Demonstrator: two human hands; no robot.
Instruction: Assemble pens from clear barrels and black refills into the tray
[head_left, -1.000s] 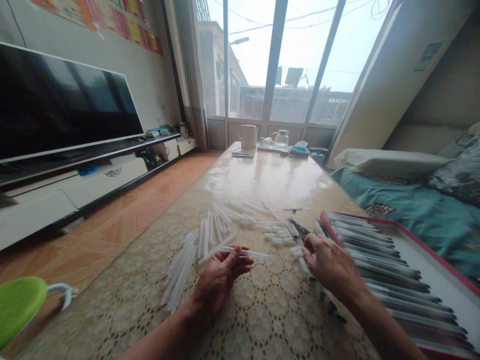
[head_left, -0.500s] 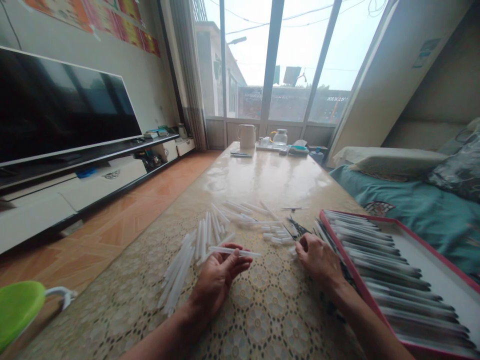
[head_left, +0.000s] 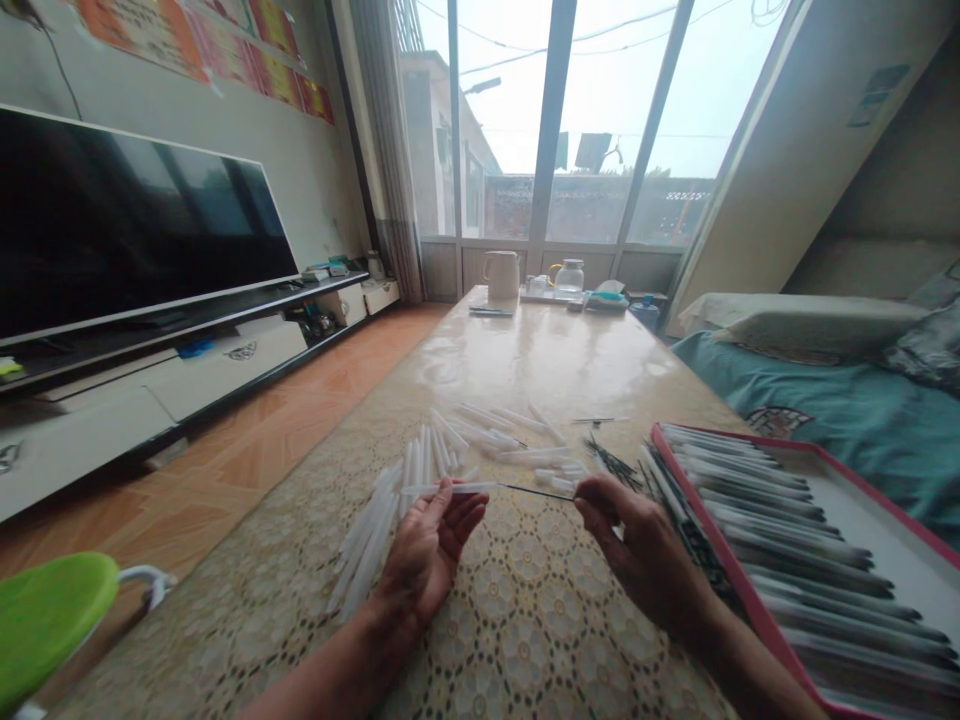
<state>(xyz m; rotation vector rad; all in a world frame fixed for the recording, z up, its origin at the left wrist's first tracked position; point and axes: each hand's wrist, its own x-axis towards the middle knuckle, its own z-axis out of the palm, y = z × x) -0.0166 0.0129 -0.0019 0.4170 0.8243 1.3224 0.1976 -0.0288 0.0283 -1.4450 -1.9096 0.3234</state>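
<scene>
Low in the middle of the frame, the left hand (head_left: 424,555) holds a clear plastic tube (head_left: 450,489) between thumb and fingertips, palm turned up, the tube lying level and pointing toward the right. The right hand (head_left: 637,545), a little right of centre, has its fingers pinched together on the end of a thin dark rod (head_left: 536,492); the rod runs level from that pinch to the tube's open end, and its tip sits at or just inside the mouth of the tube. I cannot tell how far in it goes.

Both hands hover just above the surface (head_left: 525,630), which wears a lace-patterned cover. Left of the left hand and above it, a loose heap of tubes (head_left: 390,505) fans out across the cover, with more scattered toward the centre of the frame. Just above the right hand lies a small pile of dark rods (head_left: 615,465). At the lower right a red-edged tray (head_left: 862,520) holds rows of finished pieces laid side by side.

At the far end of the surface, upper centre, stand a white kettle (head_left: 501,275) and a glass jar (head_left: 570,276) before the window. A television (head_left: 127,235) fills the upper left, and a green stool (head_left: 45,620) shows at the lower left corner.
</scene>
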